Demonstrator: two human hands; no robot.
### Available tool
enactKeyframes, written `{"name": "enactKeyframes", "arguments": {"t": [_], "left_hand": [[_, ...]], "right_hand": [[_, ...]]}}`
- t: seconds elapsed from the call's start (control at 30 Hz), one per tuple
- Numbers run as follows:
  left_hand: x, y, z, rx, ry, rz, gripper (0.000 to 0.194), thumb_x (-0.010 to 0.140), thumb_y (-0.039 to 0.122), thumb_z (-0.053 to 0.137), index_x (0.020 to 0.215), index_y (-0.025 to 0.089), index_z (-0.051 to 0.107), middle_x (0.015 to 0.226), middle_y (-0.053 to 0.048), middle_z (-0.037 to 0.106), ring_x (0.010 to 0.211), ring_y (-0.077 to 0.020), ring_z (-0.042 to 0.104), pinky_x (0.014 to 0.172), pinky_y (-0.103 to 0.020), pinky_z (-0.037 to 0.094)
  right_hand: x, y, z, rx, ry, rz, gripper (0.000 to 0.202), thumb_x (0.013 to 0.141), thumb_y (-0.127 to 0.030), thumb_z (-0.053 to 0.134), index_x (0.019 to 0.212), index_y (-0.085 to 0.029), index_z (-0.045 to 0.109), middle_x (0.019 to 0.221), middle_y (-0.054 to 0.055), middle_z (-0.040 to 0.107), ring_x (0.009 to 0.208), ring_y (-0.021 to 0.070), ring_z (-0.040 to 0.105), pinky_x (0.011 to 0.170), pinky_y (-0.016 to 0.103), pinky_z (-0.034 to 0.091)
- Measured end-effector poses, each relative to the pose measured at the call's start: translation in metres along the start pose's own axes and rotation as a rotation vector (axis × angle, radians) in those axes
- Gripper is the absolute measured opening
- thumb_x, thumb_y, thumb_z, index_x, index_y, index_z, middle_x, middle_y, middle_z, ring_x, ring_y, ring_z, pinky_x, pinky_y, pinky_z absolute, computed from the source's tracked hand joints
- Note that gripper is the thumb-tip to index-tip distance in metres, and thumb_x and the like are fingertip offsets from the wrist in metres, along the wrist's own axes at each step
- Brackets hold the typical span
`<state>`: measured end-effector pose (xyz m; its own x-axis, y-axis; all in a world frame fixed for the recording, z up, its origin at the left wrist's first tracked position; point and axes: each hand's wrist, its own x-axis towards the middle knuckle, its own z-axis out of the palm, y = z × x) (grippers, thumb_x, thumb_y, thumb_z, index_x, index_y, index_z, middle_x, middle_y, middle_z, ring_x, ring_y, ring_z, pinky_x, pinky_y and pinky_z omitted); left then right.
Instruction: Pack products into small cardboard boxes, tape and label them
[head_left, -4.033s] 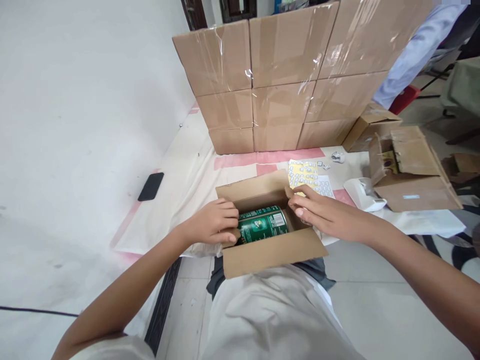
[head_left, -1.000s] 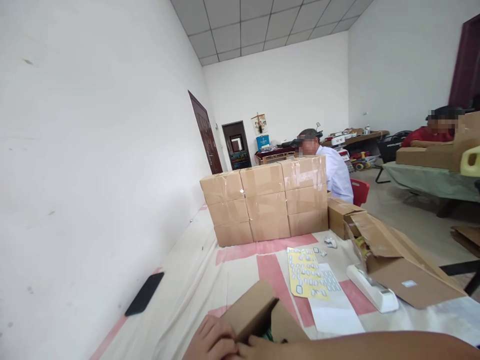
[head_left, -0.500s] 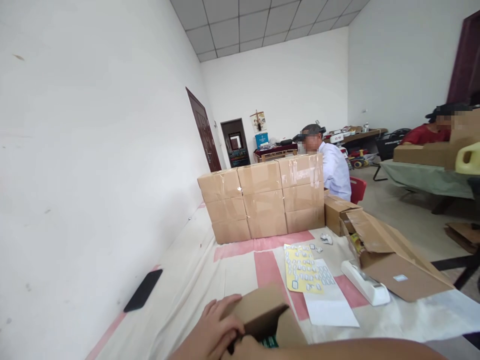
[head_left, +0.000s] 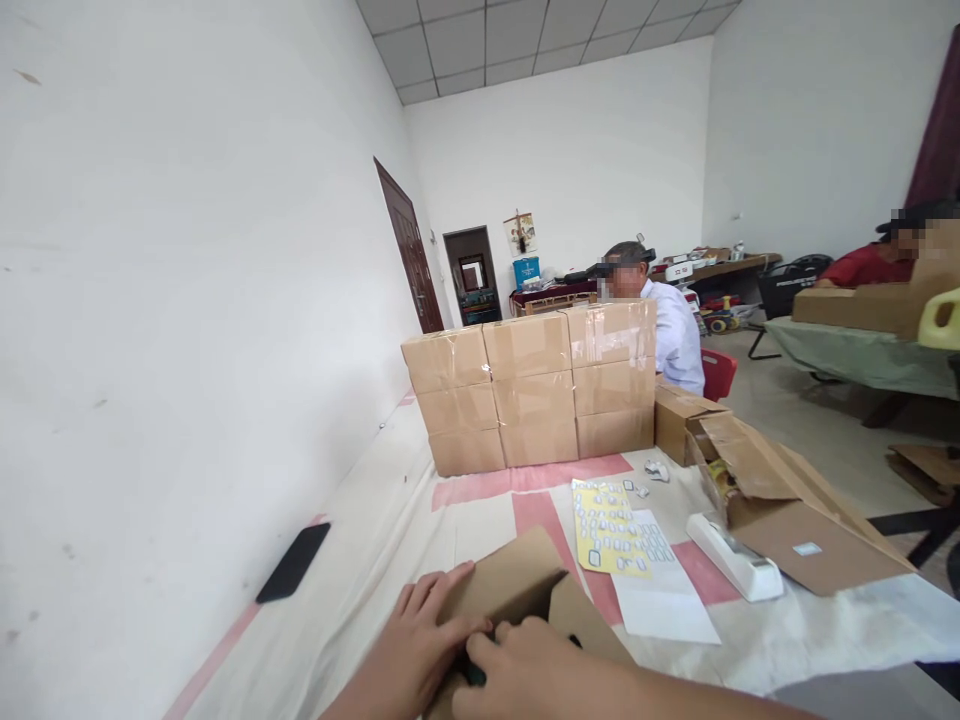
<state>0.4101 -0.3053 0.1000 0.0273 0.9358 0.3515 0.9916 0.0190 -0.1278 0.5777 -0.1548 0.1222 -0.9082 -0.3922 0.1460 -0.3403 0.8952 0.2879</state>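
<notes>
An open cardboard box (head_left: 517,577) stands at the bottom middle, its flaps raised. My left hand (head_left: 420,640) grips the box's left side, fingers over the cardboard and thumb toward the opening. Reaching over the near side, my right hand (head_left: 521,665) has its fingers bent at the opening, against something dark green inside that is mostly hidden. Whether those fingers grip it is not visible. Beyond the box, a yellow sticker sheet (head_left: 604,525) and a white sheet (head_left: 667,605) lie on the cloth.
Taped cartons (head_left: 534,395) are stacked three high behind. A black phone (head_left: 294,563) lies at left. At right are a white tape dispenser (head_left: 735,560) and an opened carton (head_left: 825,545). A person in a white shirt (head_left: 679,335) sits beyond; another, in red, is farther right.
My right hand has come further into view and over the opening, covering more of the green item. The box's far flap stands higher. The view has shifted slightly.
</notes>
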Motion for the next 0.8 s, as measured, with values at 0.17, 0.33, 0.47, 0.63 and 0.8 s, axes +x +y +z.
{"name": "enactKeyframes", "arguments": {"t": [0.17, 0.33, 0.47, 0.63, 0.8], "left_hand": [[-0.002, 0.013, -0.012, -0.054, 0.095, -0.015, 0.031, 0.092, 0.015, 0.056, 0.114, 0.031, 0.07, 0.157, -0.005, 0.05, 0.142, -0.0282, 0.048, 0.108, -0.043, 0.054], [-0.008, 0.026, -0.023, 0.021, 0.161, -0.034, 0.019, 0.09, 0.026, 0.061, 0.107, 0.029, 0.068, 0.152, -0.007, 0.054, 0.139, -0.0282, 0.049, 0.104, -0.042, 0.057], [-0.019, 0.022, -0.021, 0.092, 0.288, 0.006, 0.009, 0.083, 0.022, 0.063, 0.091, 0.026, 0.066, 0.14, -0.007, 0.063, 0.132, -0.0277, 0.052, 0.103, -0.041, 0.053], [-0.029, 0.024, 0.0, 0.102, 0.363, 0.155, 0.017, 0.096, 0.046, 0.056, 0.098, 0.036, 0.07, 0.136, 0.001, 0.066, 0.132, -0.0265, 0.049, 0.121, -0.051, 0.029], [-0.022, 0.035, 0.012, -0.026, 0.313, 0.042, 0.061, 0.098, 0.071, 0.026, 0.098, 0.028, 0.07, 0.133, -0.01, 0.064, 0.135, -0.0301, 0.044, 0.125, -0.056, 0.019]], "right_hand": [[-0.007, 0.005, -0.003, 0.032, -0.033, -0.005, 0.016, 0.1, -0.037, 0.063, 0.112, -0.029, 0.07, 0.114, 0.008, 0.075, 0.067, 0.0255, 0.074, 0.044, 0.028, 0.039], [-0.02, 0.01, -0.012, 0.066, 0.1, -0.062, 0.014, 0.099, -0.039, 0.065, 0.109, -0.029, 0.066, 0.11, 0.001, 0.074, 0.065, 0.0197, 0.07, 0.043, 0.03, 0.028], [-0.03, 0.014, -0.021, 0.058, 0.164, -0.045, 0.01, 0.099, -0.034, 0.067, 0.101, -0.025, 0.063, 0.099, 0.0, 0.071, 0.07, 0.0179, 0.068, 0.048, 0.03, 0.029], [-0.036, 0.017, -0.038, 0.114, 0.097, -0.017, 0.025, 0.091, -0.036, 0.074, 0.109, -0.022, 0.062, 0.115, 0.007, 0.07, 0.087, 0.0229, 0.07, 0.062, 0.03, 0.044], [-0.031, 0.021, -0.041, 0.124, 0.037, -0.029, 0.038, 0.086, -0.044, 0.08, 0.11, -0.022, 0.062, 0.119, 0.008, 0.07, 0.088, 0.0268, 0.071, 0.06, 0.034, 0.047]]}}
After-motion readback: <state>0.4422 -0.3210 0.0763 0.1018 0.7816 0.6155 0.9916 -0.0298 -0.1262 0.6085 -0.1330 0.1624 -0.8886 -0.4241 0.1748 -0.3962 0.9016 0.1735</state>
